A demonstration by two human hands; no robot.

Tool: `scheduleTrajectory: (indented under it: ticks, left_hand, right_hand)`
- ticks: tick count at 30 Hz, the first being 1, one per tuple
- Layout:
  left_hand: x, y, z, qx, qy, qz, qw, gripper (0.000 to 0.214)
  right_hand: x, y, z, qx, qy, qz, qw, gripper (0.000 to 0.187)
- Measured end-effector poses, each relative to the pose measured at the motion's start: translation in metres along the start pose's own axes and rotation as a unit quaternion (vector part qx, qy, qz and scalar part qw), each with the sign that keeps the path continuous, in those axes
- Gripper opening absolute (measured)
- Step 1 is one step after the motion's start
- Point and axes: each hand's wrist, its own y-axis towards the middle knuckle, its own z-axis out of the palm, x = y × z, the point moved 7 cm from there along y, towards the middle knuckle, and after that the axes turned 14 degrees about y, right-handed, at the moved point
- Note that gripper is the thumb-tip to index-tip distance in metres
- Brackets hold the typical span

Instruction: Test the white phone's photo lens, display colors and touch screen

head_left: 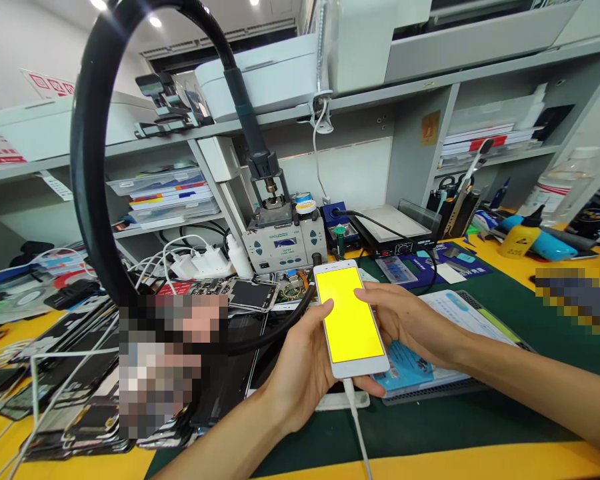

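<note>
A white smartphone (353,320) with a plain yellow screen is held up above the green mat, tilted slightly. My left hand (305,360) wraps its left side and underside, the thumb resting on the screen's left edge. From the right, my right hand (405,317) grips the other side, its thumb at the screen's upper right edge. Some fingers of both hands are hidden behind the phone. A white cable (353,417) is plugged into the phone's bottom end and runs down towards me. Below the phone, another pale device (345,400) lies partly covered on the mat.
A thick black hose (87,167) arches over the left side from a hot-air station (285,247). Phone parts and screens (95,407) are piled at left. A notebook (430,380) lies at right. Farther back stand a yellow bottle (523,237) and a tool holder (457,210).
</note>
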Motion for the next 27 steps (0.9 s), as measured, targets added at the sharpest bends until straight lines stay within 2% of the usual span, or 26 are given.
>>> scheduleTrajectory:
  ticks: [7, 14, 27]
  left_hand:
    - [0.002, -0.0014, -0.0064, -0.059, 0.059, -0.004, 0.997, 0.049]
    - [0.0021, 0.0008, -0.0029, 0.015, -0.031, 0.0, 0.999, 0.052]
    - [0.0019, -0.0013, -0.0046, -0.048, 0.093, -0.001, 0.994, 0.039]
  right_hand:
    - [-0.0001, 0.0009, -0.0009, 0.001, 0.007, 0.004, 1.0, 0.04]
    - [0.0017, 0.0, -0.0001, 0.001, 0.007, 0.001, 1.0, 0.035]
    - [0.005, -0.0013, 0.0019, 0.019, -0.017, -0.02, 0.999, 0.031]
